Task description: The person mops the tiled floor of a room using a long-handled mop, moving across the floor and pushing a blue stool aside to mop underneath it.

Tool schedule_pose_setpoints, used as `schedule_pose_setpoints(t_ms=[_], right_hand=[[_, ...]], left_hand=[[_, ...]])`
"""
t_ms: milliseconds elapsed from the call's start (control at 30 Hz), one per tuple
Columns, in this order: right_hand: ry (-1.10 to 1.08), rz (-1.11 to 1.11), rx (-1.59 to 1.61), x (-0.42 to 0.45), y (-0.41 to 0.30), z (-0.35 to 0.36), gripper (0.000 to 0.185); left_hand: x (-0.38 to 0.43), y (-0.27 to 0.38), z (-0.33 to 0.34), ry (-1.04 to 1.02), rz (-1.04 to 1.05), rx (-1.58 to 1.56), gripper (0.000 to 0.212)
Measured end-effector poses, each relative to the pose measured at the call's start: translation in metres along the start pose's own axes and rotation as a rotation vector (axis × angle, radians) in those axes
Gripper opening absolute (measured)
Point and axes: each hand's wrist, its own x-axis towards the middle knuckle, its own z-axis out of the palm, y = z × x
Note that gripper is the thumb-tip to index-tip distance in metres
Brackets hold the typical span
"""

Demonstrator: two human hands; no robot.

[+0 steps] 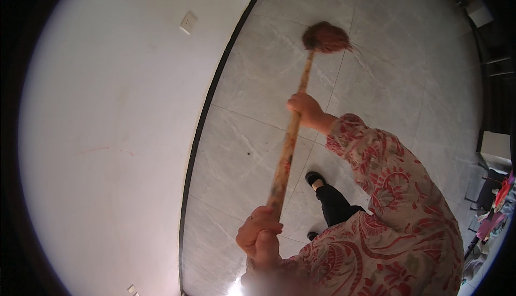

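Note:
A mop with a wooden handle (287,151) slants across the view. Its dark reddish mop head (327,38) rests on the grey tiled floor (258,70) near the top. My right hand (306,108) is closed around the handle's middle part, below the mop head in the picture. Around the handle's upper end, near the bottom of the view, my left hand (261,233) is wrapped. The handle shows stains and red marks. Patterned red and beige sleeves cover my arms.
A white wall (105,94) with a black skirting board (198,135) runs along the left, bearing a socket (188,23). My black shoe (315,178) stands on the tiles. At the far right are a white box-like thing (496,147) and a pile of coloured cloths (494,215).

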Motion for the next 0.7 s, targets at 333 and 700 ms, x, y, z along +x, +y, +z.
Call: schedule_pose_setpoints(t_ms=[333, 700], right_hand=[[-0.313, -0.018, -0.164, -0.007, 0.034, -0.009, 0.015], [-0.467, 0.03, -0.301, -0.033, 0.045, -0.004, 0.01]], left_hand=[[-0.011, -0.045, 0.048, 0.256, -0.06, -0.01, 0.036], [0.018, -0.076, -0.021, -0.439, -1.051, -0.067, 0.07]])
